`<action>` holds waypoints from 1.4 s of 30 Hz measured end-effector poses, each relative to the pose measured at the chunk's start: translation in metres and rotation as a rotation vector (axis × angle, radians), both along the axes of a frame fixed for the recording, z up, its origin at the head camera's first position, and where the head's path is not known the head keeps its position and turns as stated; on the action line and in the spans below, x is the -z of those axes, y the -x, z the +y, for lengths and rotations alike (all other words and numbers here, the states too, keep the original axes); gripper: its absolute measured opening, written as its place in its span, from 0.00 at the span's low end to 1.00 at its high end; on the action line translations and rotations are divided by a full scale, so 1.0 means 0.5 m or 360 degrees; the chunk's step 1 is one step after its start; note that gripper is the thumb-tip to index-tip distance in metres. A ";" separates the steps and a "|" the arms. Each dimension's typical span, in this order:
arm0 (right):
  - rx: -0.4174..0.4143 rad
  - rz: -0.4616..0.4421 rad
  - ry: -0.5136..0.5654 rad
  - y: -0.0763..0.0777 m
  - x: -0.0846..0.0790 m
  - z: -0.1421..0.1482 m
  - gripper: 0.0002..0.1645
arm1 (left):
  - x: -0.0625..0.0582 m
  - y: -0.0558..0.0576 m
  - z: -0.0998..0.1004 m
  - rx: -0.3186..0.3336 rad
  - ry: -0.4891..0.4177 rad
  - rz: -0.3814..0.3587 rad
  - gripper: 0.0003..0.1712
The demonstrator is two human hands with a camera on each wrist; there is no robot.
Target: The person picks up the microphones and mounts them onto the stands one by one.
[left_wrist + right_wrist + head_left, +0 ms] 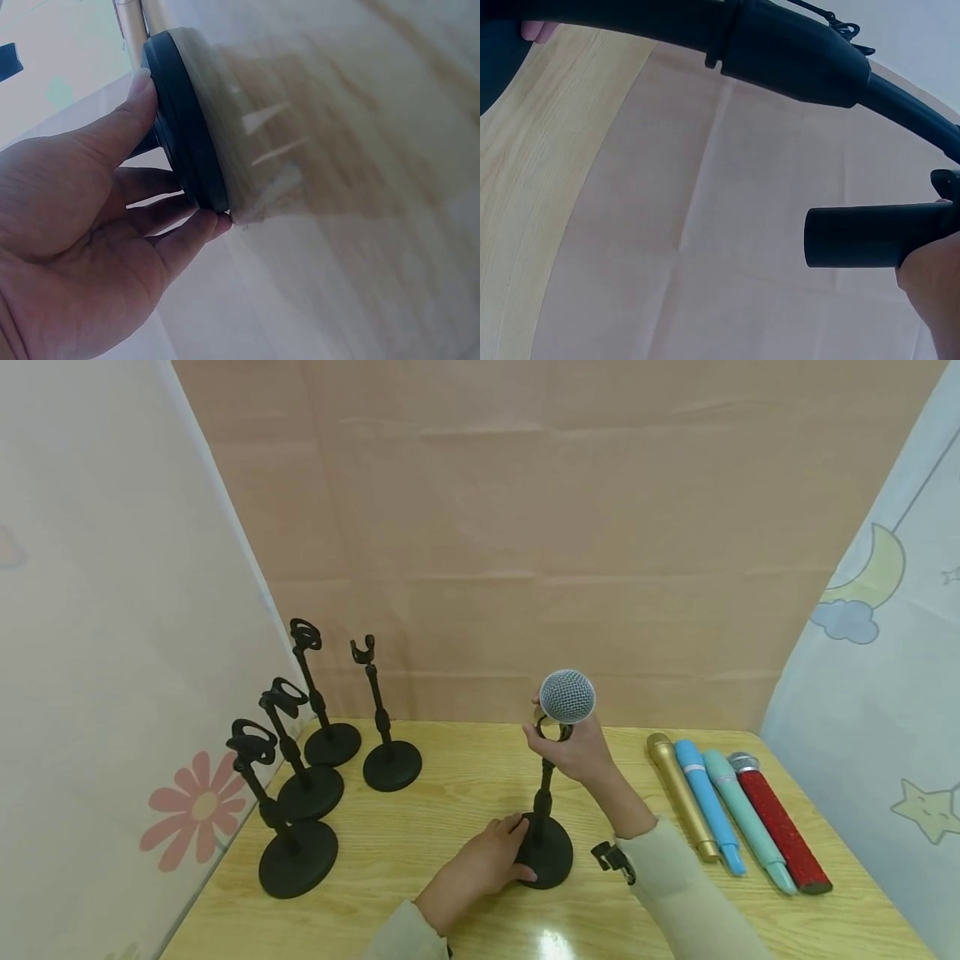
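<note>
A black microphone stand stands upright on the wooden table. My left hand grips its round base by the rim, thumb on the upper side and fingers at the edge. At the stand's top, my right hand holds a microphone with a silver mesh head. In the right wrist view the microphone's black handle sticks out past the hand, beside the stand's pole. The clip is mostly hidden by the hand and the mesh head, so how far the microphone sits in it I cannot tell.
Several black microphone stands with bare clips, one of them a fork-topped stand, are grouped at the left. On the right lie a gold microphone, a blue one, a mint one and a red one. Brown paper backs the table.
</note>
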State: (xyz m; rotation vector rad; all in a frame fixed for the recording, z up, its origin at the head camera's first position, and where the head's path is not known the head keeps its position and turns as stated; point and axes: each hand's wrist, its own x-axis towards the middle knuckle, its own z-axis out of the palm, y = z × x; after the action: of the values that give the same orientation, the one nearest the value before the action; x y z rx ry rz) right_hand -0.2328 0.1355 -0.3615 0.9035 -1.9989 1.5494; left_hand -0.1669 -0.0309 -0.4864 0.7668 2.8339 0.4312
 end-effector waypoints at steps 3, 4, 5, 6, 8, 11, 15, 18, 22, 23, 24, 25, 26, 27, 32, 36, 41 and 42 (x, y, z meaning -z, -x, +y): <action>-0.0061 0.0004 0.0060 0.003 0.001 -0.002 0.21 | -0.001 -0.001 0.000 0.0004 0.0004 0.0000 0.46; -0.0077 -0.0006 0.0077 0.004 0.002 -0.003 0.20 | -0.001 -0.001 -0.001 0.0006 0.0007 0.0001 0.46; -0.0088 -0.0019 0.0088 0.005 0.002 -0.003 0.20 | -0.001 -0.001 -0.001 0.0008 0.0005 0.0000 0.46; -0.0101 -0.0033 0.0097 0.005 0.002 -0.003 0.20 | -0.001 -0.001 -0.001 0.0007 0.0004 -0.0002 0.46; -0.0105 -0.0061 0.0096 0.005 0.002 -0.003 0.19 | 0.000 -0.001 0.000 0.0005 0.0006 -0.0008 0.46; -0.0097 -0.0103 0.0086 0.004 0.001 -0.002 0.18 | 0.002 0.001 0.001 -0.0001 0.0009 -0.0019 0.47; -0.0081 -0.0167 0.0093 0.004 0.003 0.001 0.17 | 0.004 0.004 0.000 0.0005 0.0023 -0.0020 0.47; -0.0090 -0.0203 0.0099 0.004 0.004 0.001 0.15 | 0.004 0.005 0.000 0.0010 0.0022 -0.0019 0.47; -0.0178 -0.0226 0.0118 0.003 0.003 0.000 0.11 | 0.003 0.004 -0.001 0.0007 0.0015 -0.0021 0.46; -0.0215 -0.0238 0.0138 0.003 0.002 -0.001 0.10 | 0.004 0.004 -0.001 0.0003 0.0014 -0.0026 0.46; -0.0244 -0.0244 0.0150 0.003 0.002 -0.001 0.10 | 0.004 0.004 -0.001 0.0002 0.0014 -0.0026 0.46; -0.0263 -0.0248 0.0158 0.003 0.001 -0.002 0.09 | 0.003 0.004 -0.001 0.0001 0.0017 -0.0024 0.46; -0.0274 -0.0257 0.0165 0.003 0.000 -0.002 0.10 | 0.002 0.004 -0.001 -0.0001 0.0014 -0.0023 0.46; -0.0279 -0.0262 0.0166 0.002 0.000 -0.002 0.10 | 0.002 0.004 -0.001 -0.0001 0.0013 -0.0025 0.46; -0.0245 -0.0262 0.0118 0.001 -0.002 -0.001 0.12 | 0.001 0.003 -0.001 0.0003 0.0008 -0.0014 0.46; -0.0207 -0.0273 0.0079 0.000 -0.005 -0.001 0.11 | 0.001 0.002 -0.002 0.0007 0.0000 -0.0011 0.46; -0.0179 -0.0263 0.0064 -0.012 -0.014 -0.003 0.09 | 0.004 0.003 -0.001 0.0004 0.0006 -0.0014 0.46; -0.0180 -0.0259 0.0062 -0.012 -0.014 -0.003 0.09 | 0.004 0.003 -0.001 0.0002 0.0007 -0.0017 0.46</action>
State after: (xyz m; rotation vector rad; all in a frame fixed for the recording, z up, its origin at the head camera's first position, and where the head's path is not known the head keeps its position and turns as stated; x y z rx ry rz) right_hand -0.2271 0.1341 -0.3547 0.9152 -2.0513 1.7698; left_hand -0.1682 -0.0312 -0.4885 0.7631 2.8237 0.4270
